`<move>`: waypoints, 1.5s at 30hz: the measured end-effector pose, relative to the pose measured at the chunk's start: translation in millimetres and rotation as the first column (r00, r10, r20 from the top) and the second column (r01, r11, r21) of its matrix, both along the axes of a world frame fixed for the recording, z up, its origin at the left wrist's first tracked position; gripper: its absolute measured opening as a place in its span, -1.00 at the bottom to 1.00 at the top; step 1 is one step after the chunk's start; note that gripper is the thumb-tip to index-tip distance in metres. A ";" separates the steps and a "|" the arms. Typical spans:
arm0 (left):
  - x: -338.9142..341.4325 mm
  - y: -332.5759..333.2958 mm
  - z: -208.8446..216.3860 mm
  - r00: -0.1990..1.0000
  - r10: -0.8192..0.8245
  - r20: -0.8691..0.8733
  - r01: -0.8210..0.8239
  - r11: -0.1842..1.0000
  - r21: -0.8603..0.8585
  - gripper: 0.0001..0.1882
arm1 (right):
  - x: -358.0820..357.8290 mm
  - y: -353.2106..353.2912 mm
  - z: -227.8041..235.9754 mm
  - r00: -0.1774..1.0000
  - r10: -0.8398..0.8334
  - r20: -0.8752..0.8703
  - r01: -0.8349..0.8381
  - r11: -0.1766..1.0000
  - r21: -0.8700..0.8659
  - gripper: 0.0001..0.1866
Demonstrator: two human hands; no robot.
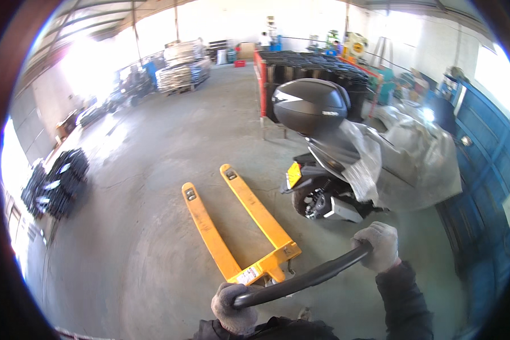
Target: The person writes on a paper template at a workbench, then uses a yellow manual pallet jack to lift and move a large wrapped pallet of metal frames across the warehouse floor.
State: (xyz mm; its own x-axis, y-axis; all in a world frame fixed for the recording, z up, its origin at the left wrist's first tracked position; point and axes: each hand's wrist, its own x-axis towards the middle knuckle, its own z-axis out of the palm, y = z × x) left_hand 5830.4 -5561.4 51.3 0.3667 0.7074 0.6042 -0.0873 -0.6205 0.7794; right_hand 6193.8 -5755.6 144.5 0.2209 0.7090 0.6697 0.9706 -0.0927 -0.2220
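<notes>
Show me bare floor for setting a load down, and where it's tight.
Bare floor lies between the yellow pallet jack and the black bundles at left, and beyond the fork tips toward the pale stacks. It's crowded at right, where the part-covered scooter stands between the red-framed rack and the blue panels.

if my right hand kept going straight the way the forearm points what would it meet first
The right hand would probably meet the parked scooter first, near its rear or the greyish cover; depth is unclear.
</notes>
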 end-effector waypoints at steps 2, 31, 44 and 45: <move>23.1 11.8 -9.4 0.980 0.198 -0.004 -0.196 0.976 0.094 -0.72 | 26.9 29.2 3.9 0.997 0.079 -0.018 -0.079 0.997 -0.001 -0.69; 280.6 588.0 -6.1 0.891 0.453 0.040 -0.450 0.891 -0.057 -0.70 | 223.6 555.1 -19.6 0.994 -0.093 0.050 0.090 0.994 0.059 -0.79; 455.5 865.4 -23.8 0.869 0.480 0.118 -0.458 0.872 -0.173 -0.82 | 409.2 865.8 -20.7 0.989 -0.147 0.004 0.145 0.979 0.145 -0.67; 467.5 887.7 -21.5 0.891 0.439 0.119 -0.413 0.890 -0.191 -0.83 | 420.7 889.4 -19.1 0.990 -0.138 0.000 0.136 0.980 0.143 -0.67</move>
